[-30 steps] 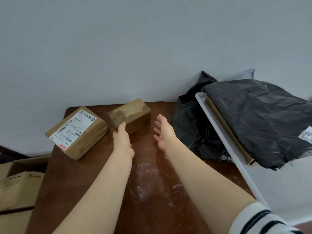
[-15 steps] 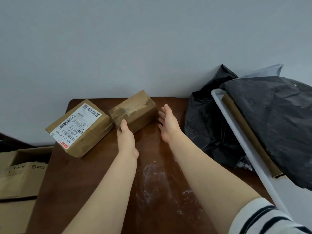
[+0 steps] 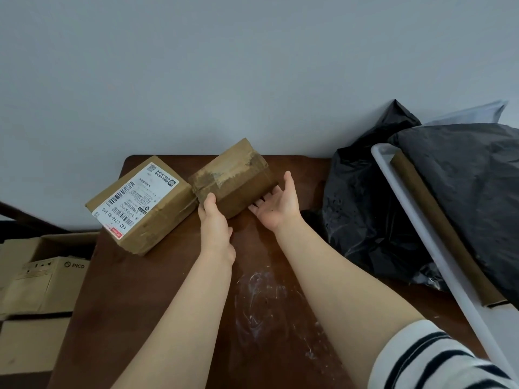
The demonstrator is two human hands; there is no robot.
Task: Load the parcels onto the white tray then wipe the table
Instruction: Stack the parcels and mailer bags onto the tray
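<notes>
Frame centre: box [image 3: 233, 178] tilted, between both hands. Left hand [image 3: 213, 220] grips near corner; right hand [image 3: 276, 209] flat-fingered, palm up beneath end. Labelled box [image 3: 140, 203] on table [image 3: 168, 290], left. Tray [image 3: 422, 237] right, bags [image 3: 471, 186] loaded. Both boxes unloaded, smears [image 3: 261, 290] unwiped.

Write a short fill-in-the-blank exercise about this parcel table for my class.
1. The labelled box lies to the ____ of the taped box.
2. On the white tray lies a ____ plastic bag.
3. White smears mark the ____ table.
Missing words: left; black; brown.
</notes>
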